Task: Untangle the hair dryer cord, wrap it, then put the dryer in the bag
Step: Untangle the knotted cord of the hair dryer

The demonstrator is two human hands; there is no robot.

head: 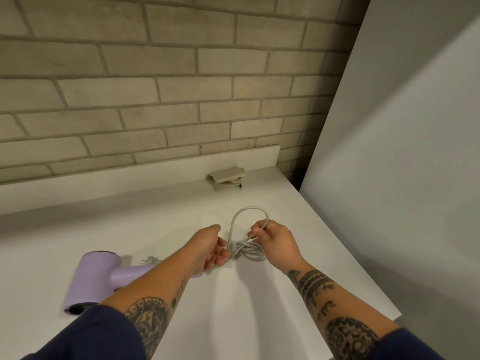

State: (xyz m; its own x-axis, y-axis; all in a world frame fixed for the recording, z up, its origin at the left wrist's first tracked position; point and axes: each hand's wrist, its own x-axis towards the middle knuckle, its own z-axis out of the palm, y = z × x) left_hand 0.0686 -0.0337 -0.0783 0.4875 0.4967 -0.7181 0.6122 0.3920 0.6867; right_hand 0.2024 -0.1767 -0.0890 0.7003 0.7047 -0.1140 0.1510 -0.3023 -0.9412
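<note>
Right hand (275, 242) fingers curled round the cord (235, 219) loop. Left hand (207, 249) fingertips pinch the tangled bundle, just off the worktop (155, 224) near its right edge. Lilac dryer (96, 276) lies front-left. Folded beige bag (227, 178) sits at the back edge.

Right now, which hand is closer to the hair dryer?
Left. The left hand is right of the hair dryer; the right hand is farther right, gripping the cord.
</note>
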